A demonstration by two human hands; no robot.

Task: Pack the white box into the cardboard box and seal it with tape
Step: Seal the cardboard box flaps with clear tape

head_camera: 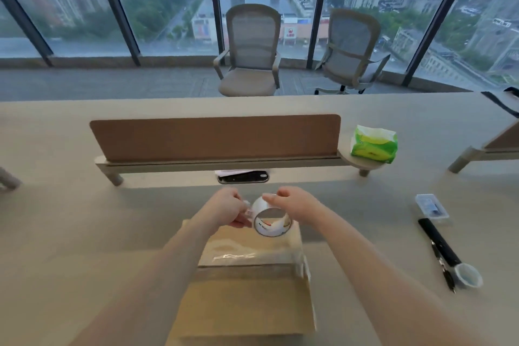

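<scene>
A closed cardboard box lies on the desk right in front of me, with a shiny strip of clear tape across its far half. The white box is not visible. Above the box's far edge I hold a roll of clear tape. My right hand grips the roll from the top and right. My left hand pinches the loose tape end at the roll's left side.
A brown divider panel stands across the desk behind my hands. A green tissue pack sits on its right end. At the right lie a small clear case, a black tool, a pen and a small cup. Two chairs stand by the windows.
</scene>
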